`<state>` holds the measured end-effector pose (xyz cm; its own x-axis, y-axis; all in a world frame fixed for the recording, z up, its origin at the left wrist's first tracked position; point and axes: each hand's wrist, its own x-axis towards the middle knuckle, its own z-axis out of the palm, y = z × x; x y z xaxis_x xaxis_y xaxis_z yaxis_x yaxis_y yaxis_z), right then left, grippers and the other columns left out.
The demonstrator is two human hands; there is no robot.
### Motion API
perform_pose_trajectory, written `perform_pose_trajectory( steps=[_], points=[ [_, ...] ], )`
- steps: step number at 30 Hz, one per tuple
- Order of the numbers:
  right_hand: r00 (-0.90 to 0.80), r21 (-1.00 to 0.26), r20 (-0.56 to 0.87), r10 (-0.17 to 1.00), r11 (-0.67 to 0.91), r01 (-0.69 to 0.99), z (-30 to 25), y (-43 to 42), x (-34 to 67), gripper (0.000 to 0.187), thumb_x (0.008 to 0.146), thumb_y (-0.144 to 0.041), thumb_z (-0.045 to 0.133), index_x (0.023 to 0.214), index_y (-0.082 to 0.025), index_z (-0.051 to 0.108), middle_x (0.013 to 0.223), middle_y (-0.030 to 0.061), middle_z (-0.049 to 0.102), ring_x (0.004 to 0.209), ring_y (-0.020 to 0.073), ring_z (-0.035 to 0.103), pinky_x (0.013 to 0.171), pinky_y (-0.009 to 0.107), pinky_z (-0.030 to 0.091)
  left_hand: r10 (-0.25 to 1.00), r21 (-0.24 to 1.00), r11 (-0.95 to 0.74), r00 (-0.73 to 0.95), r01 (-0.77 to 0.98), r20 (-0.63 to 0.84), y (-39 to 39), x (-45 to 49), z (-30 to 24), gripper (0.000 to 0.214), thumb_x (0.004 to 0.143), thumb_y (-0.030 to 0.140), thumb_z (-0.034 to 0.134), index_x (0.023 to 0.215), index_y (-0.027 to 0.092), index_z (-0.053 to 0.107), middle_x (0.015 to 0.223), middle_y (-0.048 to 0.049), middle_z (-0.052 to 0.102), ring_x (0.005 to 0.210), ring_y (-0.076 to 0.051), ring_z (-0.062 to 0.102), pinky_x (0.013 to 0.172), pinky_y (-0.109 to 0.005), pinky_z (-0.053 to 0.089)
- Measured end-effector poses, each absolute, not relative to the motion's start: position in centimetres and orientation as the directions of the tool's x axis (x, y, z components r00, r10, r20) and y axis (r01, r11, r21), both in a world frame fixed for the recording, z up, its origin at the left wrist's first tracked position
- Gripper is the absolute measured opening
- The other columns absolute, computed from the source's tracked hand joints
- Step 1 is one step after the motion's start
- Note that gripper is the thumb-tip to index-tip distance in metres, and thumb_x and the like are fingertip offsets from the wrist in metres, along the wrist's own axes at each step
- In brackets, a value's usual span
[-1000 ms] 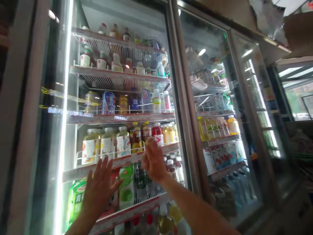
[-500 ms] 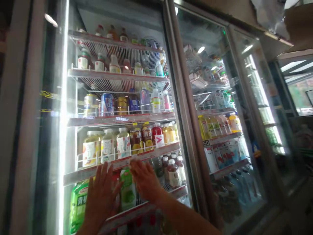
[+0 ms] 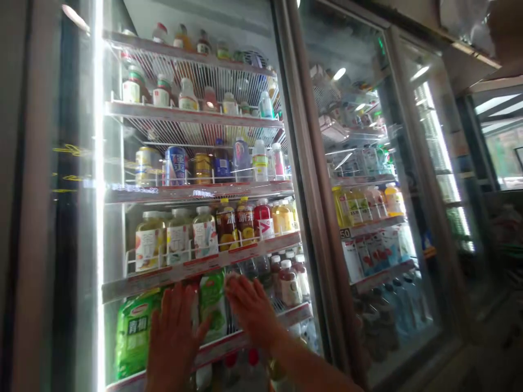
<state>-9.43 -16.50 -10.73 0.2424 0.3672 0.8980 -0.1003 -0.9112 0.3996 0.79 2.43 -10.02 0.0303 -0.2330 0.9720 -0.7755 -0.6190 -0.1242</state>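
Observation:
My left hand (image 3: 175, 335) is raised with its palm toward the fridge and its fingers stretched out. It appears to lie against the glass door (image 3: 200, 24), in front of a green drink pack (image 3: 131, 332). To its right, my right hand (image 3: 253, 307) is also flat toward the door, fingers extended and slanting up and left. A small pale patch shows by its fingertips; what it is cannot be made out. Between the two hands, another green pack (image 3: 213, 302) stands on a shelf behind the glass. Both palms are hidden.
A metal door frame (image 3: 308, 163) runs down to the right of my hands. Behind the glass, shelves hold bottled tea (image 3: 205, 231), cans (image 3: 176, 166) and other bottles (image 3: 290, 283). A bright light strip (image 3: 99, 190) lines the left side. More fridge doors (image 3: 368, 163) continue rightward.
The view has shifted slightly. My right hand has slid a little right and down over the glass; my left hand has moved slightly right and lower. Both remain flat.

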Motion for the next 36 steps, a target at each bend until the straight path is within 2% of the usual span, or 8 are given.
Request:
perform_pose_trajectory(
  steps=[7, 10, 12, 14, 21, 27, 33, 36],
  points=[
    [-0.121, -0.12, 0.989, -0.085, -0.938, -0.326, -9.1, -24.2, -14.8, 0.056, 0.09, -0.016, 0.032, 0.144, -0.015, 0.017, 0.15, 0.014, 0.018, 0.138, 0.0263, 0.016, 0.105, 0.054, 0.032, -0.227, -0.117, -0.617, 0.033, -0.778, 0.973, 2.2, 0.7, -10.4, 0.066, 0.09, 0.045, 0.029, 0.144, 0.02, 0.002, 0.151, -0.0126, 0.015, 0.139, -0.03, 0.008, 0.108, -0.056, 0.018],
    [-0.016, 0.044, 0.999, 0.05, -0.961, -0.274, -10.7, -19.8, -12.1, 0.06, 0.088, -0.014, 0.034, 0.145, -0.017, 0.016, 0.151, 0.01, 0.018, 0.138, 0.0255, 0.015, 0.105, 0.05, 0.034, -0.237, -0.126, -0.62, 0.031, -0.775, 0.971, 1.7, 0.1, -11.0, 0.066, 0.089, 0.043, 0.032, 0.144, 0.019, 0.005, 0.15, -0.0127, 0.015, 0.139, -0.03, 0.009, 0.108, -0.055, 0.019],
    [0.12, 0.29, 0.955, 0.27, -0.935, -0.203, -11.8, -16.9, -10.2, 0.057, 0.087, -0.015, 0.035, 0.143, -0.022, 0.025, 0.149, 0.0034, 0.025, 0.138, 0.0215, 0.02, 0.106, 0.043, 0.034, -0.293, -0.224, -0.591, -0.052, -0.775, 0.955, 1.4, -0.2, -12.0, 0.066, 0.088, 0.04, 0.035, 0.144, 0.018, 0.009, 0.15, -0.0114, 0.017, 0.139, -0.027, 0.011, 0.11, -0.05, 0.015],
    [0.207, 0.382, 0.915, 0.346, -0.909, -0.168, -12.3, -16.8, -10.1, 0.054, 0.087, -0.017, 0.036, 0.14, -0.024, 0.031, 0.146, 0.0006, 0.031, 0.137, 0.0203, 0.023, 0.108, 0.041, 0.032, -0.357, -0.335, -0.553, -0.146, -0.763, 0.923, 1.1, -0.3, -13.3, 0.066, 0.086, 0.037, 0.038, 0.144, 0.018, 0.012, 0.15, -0.0094, 0.017, 0.139, -0.024, 0.012, 0.113, -0.046, 0.01],
    [-0.087, -0.138, 0.989, -0.116, -0.94, -0.313, -11.3, -23.4, -14.8, 0.058, 0.088, -0.014, 0.033, 0.144, -0.015, 0.018, 0.15, 0.0144, 0.017, 0.138, 0.0277, 0.017, 0.104, 0.055, 0.032, -0.345, -0.279, -0.556, -0.088, -0.783, 0.934, 0.3, -0.7, -15.3, 0.066, 0.086, 0.035, 0.037, 0.144, 0.018, 0.01, 0.15, -0.0101, 0.019, 0.139, -0.025, 0.012, 0.111, -0.05, 0.011],
    [0.17, 0.323, 0.94, 0.296, -0.933, -0.157, -13.2, -18.7, -11.6, 0.055, 0.084, -0.008, 0.041, 0.137, -0.022, 0.037, 0.144, 0.0029, 0.036, 0.137, 0.0224, 0.021, 0.108, 0.044, 0.031, -0.341, -0.297, -0.556, -0.113, -0.776, 0.933, 0.3, -0.3, -15.1, 0.064, 0.087, 0.035, 0.037, 0.144, 0.019, 0.014, 0.15, -0.0085, 0.019, 0.139, -0.024, 0.014, 0.112, -0.048, 0.01],
    [-0.099, -0.107, 0.992, -0.082, -0.956, -0.273, -11.3, -22.4, -14.1, 0.054, 0.089, -0.012, 0.034, 0.142, -0.017, 0.025, 0.15, 0.0124, 0.018, 0.138, 0.0274, 0.016, 0.105, 0.053, 0.032, -0.329, -0.287, -0.547, -0.114, -0.786, 0.937, 0.1, -0.1, -15.4, 0.063, 0.087, 0.034, 0.035, 0.144, 0.019, 0.012, 0.151, -0.0078, 0.016, 0.139, -0.025, 0.013, 0.111, -0.051, 0.011],
    [0.068, 0.129, 0.991, 0.115, -0.962, -0.24, -12.3, -20.1, -12.5, 0.055, 0.086, -0.009, 0.037, 0.14, -0.017, 0.032, 0.149, 0.0096, 0.024, 0.138, 0.026, 0.018, 0.107, 0.049, 0.031, -0.342, -0.272, -0.549, -0.085, -0.791, 0.936, 0.1, -0.3, -15.4, 0.064, 0.086, 0.034, 0.036, 0.144, 0.019, 0.011, 0.151, -0.0081, 0.016, 0.139, -0.026, 0.013, 0.11, -0.052, 0.011]
  ],
)
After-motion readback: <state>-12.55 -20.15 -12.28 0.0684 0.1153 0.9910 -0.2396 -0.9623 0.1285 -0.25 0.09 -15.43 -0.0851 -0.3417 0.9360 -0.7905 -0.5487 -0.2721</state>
